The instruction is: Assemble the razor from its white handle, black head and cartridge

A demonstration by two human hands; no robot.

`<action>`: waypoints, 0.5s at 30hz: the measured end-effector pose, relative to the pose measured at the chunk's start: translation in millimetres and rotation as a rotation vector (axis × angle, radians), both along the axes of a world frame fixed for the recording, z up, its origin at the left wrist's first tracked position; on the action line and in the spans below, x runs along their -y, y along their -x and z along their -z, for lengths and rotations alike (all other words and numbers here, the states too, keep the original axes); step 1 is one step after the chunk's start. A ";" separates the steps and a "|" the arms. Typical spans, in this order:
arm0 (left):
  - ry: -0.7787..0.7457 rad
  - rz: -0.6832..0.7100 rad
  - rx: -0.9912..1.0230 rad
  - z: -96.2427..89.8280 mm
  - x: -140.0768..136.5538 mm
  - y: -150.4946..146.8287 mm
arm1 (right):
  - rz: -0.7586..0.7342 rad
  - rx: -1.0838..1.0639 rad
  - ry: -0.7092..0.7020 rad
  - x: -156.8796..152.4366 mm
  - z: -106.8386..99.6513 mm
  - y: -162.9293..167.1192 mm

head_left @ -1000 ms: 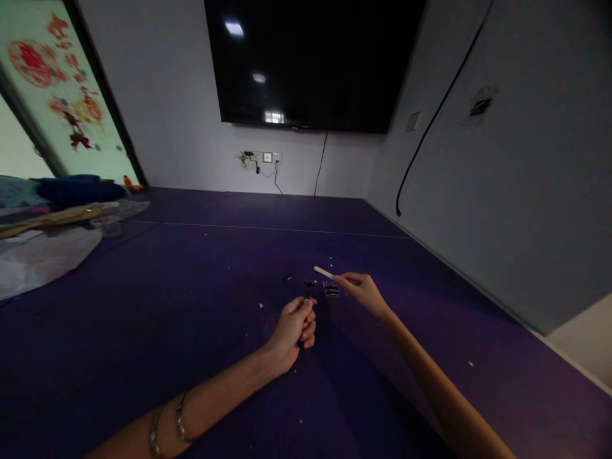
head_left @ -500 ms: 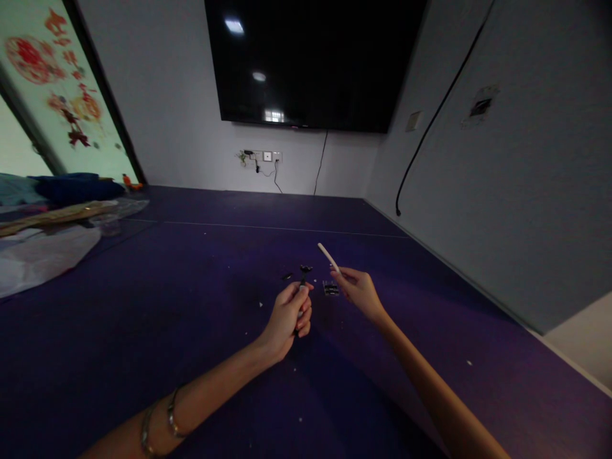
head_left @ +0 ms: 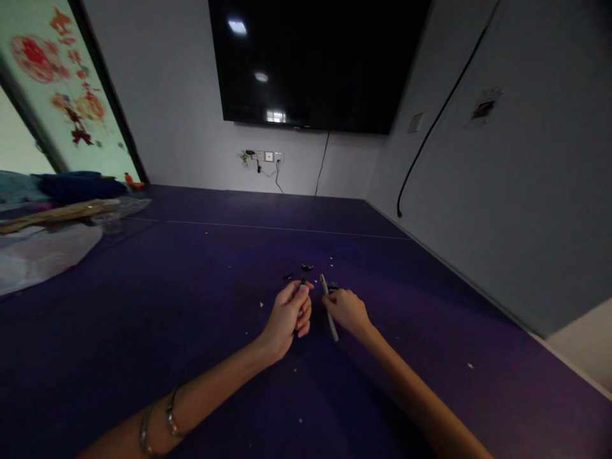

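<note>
My left hand [head_left: 289, 312] is closed round a slim dark tool [head_left: 303, 282]. At its far end is a small, wide black piece [head_left: 306, 268]; whether the two are joined is hard to tell. In my right hand [head_left: 349, 310], pinched between thumb and fingers, is a pale toothbrush-like stick [head_left: 333, 326]. Its slightly thicker, tan end points away from me, and its lower end sticks out below the hand. Just beyond my right fingers lies a small dark part [head_left: 332, 289], mostly covered by the hand. A short black piece [head_left: 287, 276] rests left of the tool's tip.
The dark purple surface [head_left: 191, 306] carries several tiny white scraps. At far left are a white plastic sheet [head_left: 52, 258], a clear cup [head_left: 111, 223] and dark blue cloth [head_left: 81, 187]. A black cable [head_left: 421, 150] hangs on the right wall. A television [head_left: 315, 64] is mounted ahead.
My right hand has come down and a little left. The pale stick has turned in its grip, with a long end now below the fingers. My left hand has barely moved.
</note>
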State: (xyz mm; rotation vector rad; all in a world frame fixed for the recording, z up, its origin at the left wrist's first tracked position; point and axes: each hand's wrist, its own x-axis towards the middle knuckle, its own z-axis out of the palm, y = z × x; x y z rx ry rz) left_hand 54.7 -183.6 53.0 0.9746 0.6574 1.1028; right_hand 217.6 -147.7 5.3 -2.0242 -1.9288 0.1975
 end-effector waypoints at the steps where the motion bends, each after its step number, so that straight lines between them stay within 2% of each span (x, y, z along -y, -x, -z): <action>1: 0.000 0.002 0.001 0.0 0.4 -0.3 | 0.014 0.042 0.033 0.7 2.4 3.4; 6: 0.004 0.019 -0.005 -1.4 2.4 -1.8 | 0.033 0.137 0.090 1.5 10.1 13.6; 15: 0.001 0.015 -0.010 -0.5 2.1 -1.6 | 0.020 0.186 0.068 -0.2 14.2 17.6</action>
